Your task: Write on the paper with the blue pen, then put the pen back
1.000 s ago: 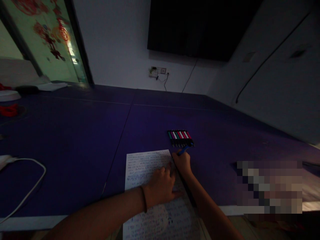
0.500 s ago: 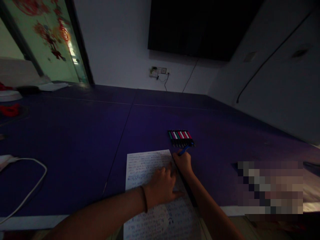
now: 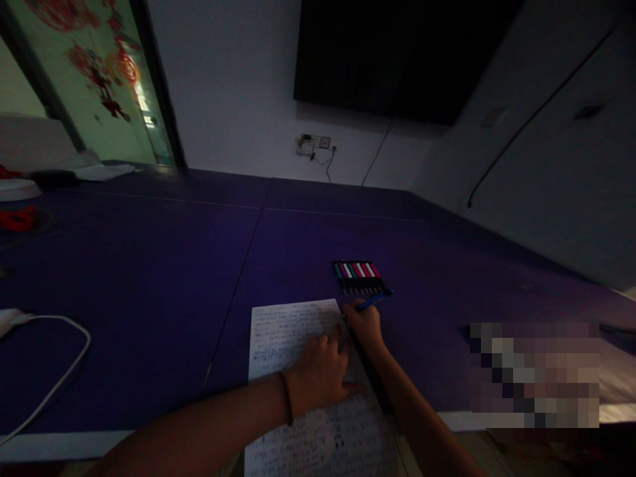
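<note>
The person's right hand is gripping a blue pen at the upper right edge of a handwritten sheet; the fingers are hiding its tip from me. The left hand is lying palm-down on the sheet, fingers loosely spread. The sheet and a row of coloured pens, just beyond, are resting on the purple table.

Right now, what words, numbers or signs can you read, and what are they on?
None can be read for sure.
Paper: lines of handwriting, too small and blurred to read.
Doodle low on the paper: dark marks, maybe a face, not a word I can read.
Blue pen and row of pens: no label I can make out.
</note>
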`<state>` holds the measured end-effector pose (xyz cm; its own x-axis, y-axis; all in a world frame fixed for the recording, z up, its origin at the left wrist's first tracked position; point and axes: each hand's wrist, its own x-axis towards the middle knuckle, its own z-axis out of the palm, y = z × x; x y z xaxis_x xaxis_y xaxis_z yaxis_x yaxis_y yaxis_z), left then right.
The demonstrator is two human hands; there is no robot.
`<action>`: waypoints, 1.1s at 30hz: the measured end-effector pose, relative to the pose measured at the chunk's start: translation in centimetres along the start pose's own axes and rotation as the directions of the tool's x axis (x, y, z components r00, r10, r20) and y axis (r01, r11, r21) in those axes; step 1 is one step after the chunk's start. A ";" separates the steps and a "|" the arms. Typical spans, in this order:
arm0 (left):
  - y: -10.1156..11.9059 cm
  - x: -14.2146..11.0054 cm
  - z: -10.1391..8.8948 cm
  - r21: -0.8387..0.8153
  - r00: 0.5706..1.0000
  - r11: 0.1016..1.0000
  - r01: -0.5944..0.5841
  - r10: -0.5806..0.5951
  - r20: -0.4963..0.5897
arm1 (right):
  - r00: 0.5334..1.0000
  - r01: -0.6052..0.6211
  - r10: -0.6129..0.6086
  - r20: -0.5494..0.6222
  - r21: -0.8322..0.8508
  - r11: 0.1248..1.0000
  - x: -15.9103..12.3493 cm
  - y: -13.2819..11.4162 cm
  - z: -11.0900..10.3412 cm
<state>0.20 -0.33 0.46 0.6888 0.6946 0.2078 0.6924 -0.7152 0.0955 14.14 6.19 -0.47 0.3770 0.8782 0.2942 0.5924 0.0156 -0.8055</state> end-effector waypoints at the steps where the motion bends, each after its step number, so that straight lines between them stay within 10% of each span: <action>1: 0.0 0.0 0.1 -0.003 1.000 1.000 -0.003 0.003 -0.005 | 1.000 -0.002 0.002 0.008 0.007 1.000 -0.2 0.0 -0.1; 33: 0.1 0.2 -0.2 -0.032 0.999 0.999 0.029 -0.028 0.028 | 0.998 0.061 -0.061 -0.021 -0.014 0.998 -0.9 -0.6 -0.1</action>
<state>0.35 -0.28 0.65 0.6744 0.7165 0.1780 0.7052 -0.6966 0.1323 13.53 5.33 -0.26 0.3548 0.8657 0.3532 0.6239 0.0621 -0.7790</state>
